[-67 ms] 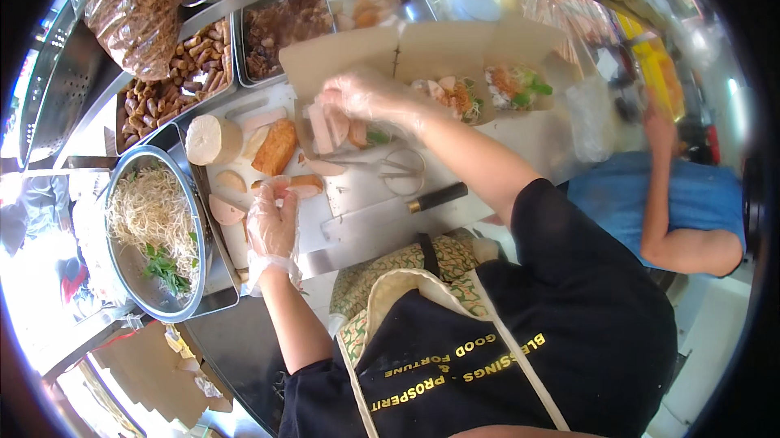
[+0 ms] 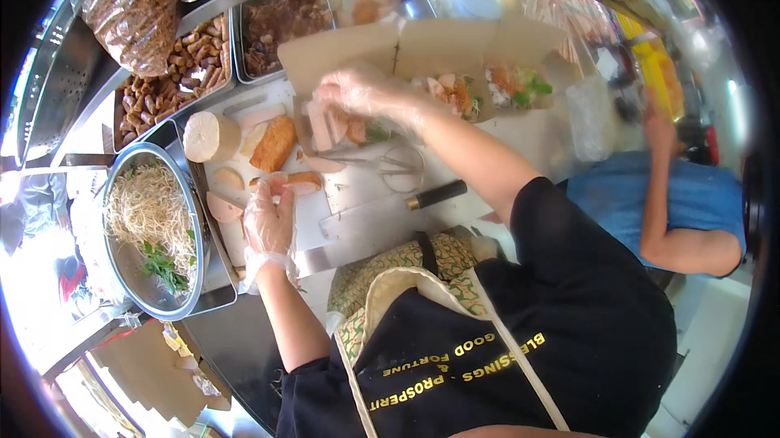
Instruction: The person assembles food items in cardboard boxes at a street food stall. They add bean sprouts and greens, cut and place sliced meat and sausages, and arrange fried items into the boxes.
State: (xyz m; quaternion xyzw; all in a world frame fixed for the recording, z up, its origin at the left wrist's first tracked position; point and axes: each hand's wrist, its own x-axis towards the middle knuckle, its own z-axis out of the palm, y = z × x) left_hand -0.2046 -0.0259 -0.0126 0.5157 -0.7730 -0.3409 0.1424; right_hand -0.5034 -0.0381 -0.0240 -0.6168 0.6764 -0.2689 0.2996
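Observation:
Both my hands wear clear plastic gloves. My left hand [image 2: 270, 223] is closed on a browned-edged piece of meat loaf [image 2: 302, 183], low over the white cutting board [image 2: 337, 194]. Over an open brown cardboard box [image 2: 341, 52], my right hand [image 2: 357, 93] has its fingers pinched at the upper end of pink meat slices [image 2: 323, 129]; the palm hides part of the box. Beside these slices in the box are bits of green herb [image 2: 378, 132]. On the board lie a browned meat loaf chunk [image 2: 272, 144], a pale round sausage roll [image 2: 211, 137] and pink slices [image 2: 223, 207].
Scissors [image 2: 400, 170] and a cleaver [image 2: 366, 222] lie at the board's near side. A metal bowl [image 2: 197, 275] of bean sprouts stands left. Trays of small brown rolls [image 2: 195, 64] and dark meat [image 2: 284, 28] line the back. Filled portions [image 2: 516, 87] sit right; a person in blue [image 2: 650, 202] works beyond.
My right hand has shifted slightly left over the box, still at the pink slices. The left hand stays almost where it was, holding the meat loaf piece.

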